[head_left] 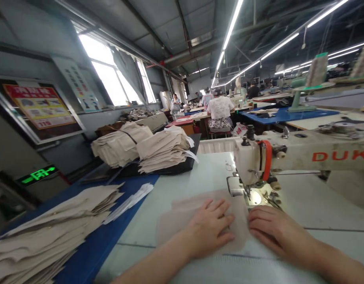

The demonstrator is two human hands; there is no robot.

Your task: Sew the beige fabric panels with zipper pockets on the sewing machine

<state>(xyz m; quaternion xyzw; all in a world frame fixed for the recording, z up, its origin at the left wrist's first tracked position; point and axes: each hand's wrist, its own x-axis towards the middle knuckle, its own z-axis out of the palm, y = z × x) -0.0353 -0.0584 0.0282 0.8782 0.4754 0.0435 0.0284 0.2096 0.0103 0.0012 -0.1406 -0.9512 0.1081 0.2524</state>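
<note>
A beige fabric piece [182,217] lies flat on the pale sewing table [205,173], running under the needle area of a cream sewing machine [288,154]. My left hand [210,227] rests flat on the fabric with its fingers spread. My right hand [273,230] lies beside it at the fabric's right edge, fingers stretched out and together, just in front of the lit needle plate [256,197]. Neither hand holds anything.
Stacks of beige cut pieces sit on a blue side surface at the left [48,232] and further back [146,148]. Other people [219,112] sit at machines behind. A thread cone stand [314,79] rises at the right.
</note>
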